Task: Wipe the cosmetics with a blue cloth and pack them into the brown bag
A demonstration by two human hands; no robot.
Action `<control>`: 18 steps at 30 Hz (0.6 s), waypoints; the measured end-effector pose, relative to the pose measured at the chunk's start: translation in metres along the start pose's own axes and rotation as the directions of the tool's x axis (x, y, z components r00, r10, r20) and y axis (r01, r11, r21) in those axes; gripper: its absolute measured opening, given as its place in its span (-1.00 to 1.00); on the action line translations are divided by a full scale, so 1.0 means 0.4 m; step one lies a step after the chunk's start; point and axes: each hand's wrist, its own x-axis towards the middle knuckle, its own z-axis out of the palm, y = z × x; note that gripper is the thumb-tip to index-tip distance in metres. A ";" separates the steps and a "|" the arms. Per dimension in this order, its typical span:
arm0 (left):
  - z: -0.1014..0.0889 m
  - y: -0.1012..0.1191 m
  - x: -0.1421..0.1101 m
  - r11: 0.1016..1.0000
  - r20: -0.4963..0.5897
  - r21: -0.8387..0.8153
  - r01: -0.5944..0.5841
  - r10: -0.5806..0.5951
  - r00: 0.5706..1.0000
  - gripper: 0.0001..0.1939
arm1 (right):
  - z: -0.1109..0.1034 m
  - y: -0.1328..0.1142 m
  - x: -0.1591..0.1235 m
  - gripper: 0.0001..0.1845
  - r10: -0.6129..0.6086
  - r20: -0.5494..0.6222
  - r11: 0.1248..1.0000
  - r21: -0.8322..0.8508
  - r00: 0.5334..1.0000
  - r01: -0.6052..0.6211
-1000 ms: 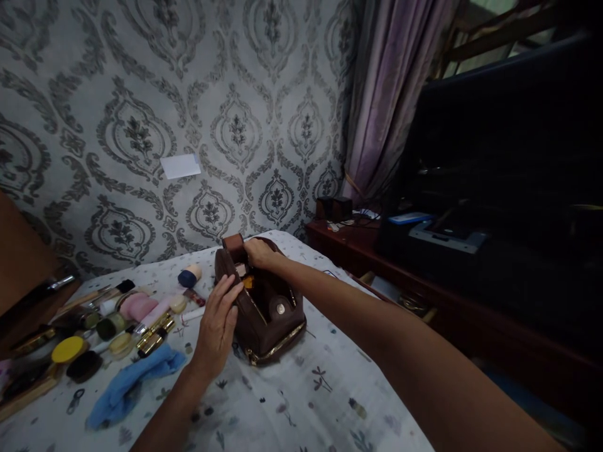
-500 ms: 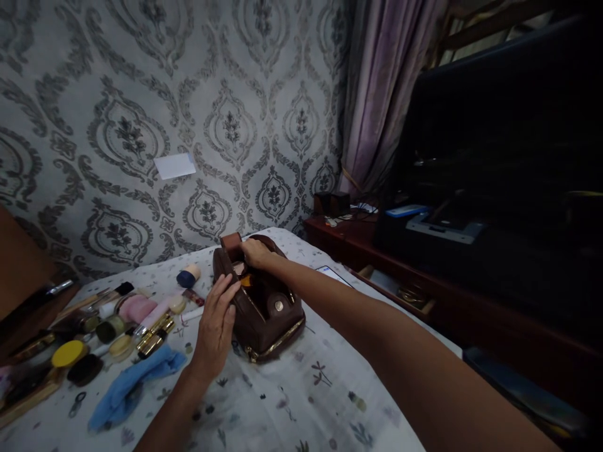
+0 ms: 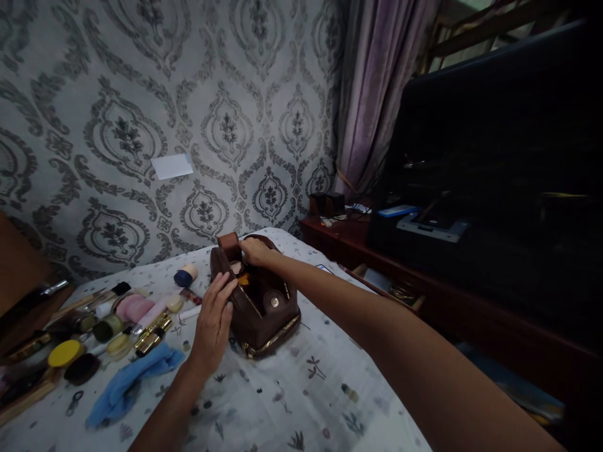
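Note:
A brown handbag [image 3: 259,329] with gold zips and a round snap stands unzipped on the patterned bedsheet. My left hand [image 3: 214,320] lies against its near left side, fingers stretched out flat with the tips at the rim. At the far end of the opening, beside the brown strap [image 3: 229,243], is my right hand [image 3: 255,251]. Its fingers are curled and dip inside, so whatever they hold is hidden. Within the bag I see something orange [image 3: 243,280] and a pale item [image 3: 236,268], both only in part.
Left of the bag lie several cosmetics, among them a yellow-lidded jar [image 3: 66,354], pink sponges [image 3: 132,307] and a navy-capped bottle [image 3: 185,275]. A blue cloth [image 3: 134,383] is nearer me. To the right, a dark red desk [image 3: 325,232] has an open drawer [image 3: 386,285].
The view has shifted slightly, so everything sits a little further left. Both hands keep nearly the same place on and in the bag.

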 end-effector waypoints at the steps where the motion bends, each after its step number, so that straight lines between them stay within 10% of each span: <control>1: 0.000 0.000 0.000 1.000 -0.002 -0.001 0.000 0.000 1.000 -0.60 | -0.005 -0.003 -0.003 -0.71 0.002 -0.015 1.000 0.016 1.000 -0.001; 11: -0.008 -0.005 0.006 0.999 0.043 0.032 -0.019 0.018 0.999 -0.58 | -0.091 -0.078 -0.164 -0.78 -0.020 -0.335 0.964 0.244 0.942 0.107; 15: -0.042 0.018 0.032 0.998 0.080 0.041 -0.054 0.050 0.996 -0.59 | -0.058 -0.117 -0.331 -0.84 -0.168 -0.679 0.719 0.412 0.714 0.561; 18: -0.112 0.070 0.049 0.997 -0.023 0.022 -0.071 0.071 0.997 -0.66 | -0.014 -0.147 -0.434 -0.82 -0.242 -0.747 0.648 0.350 0.619 0.676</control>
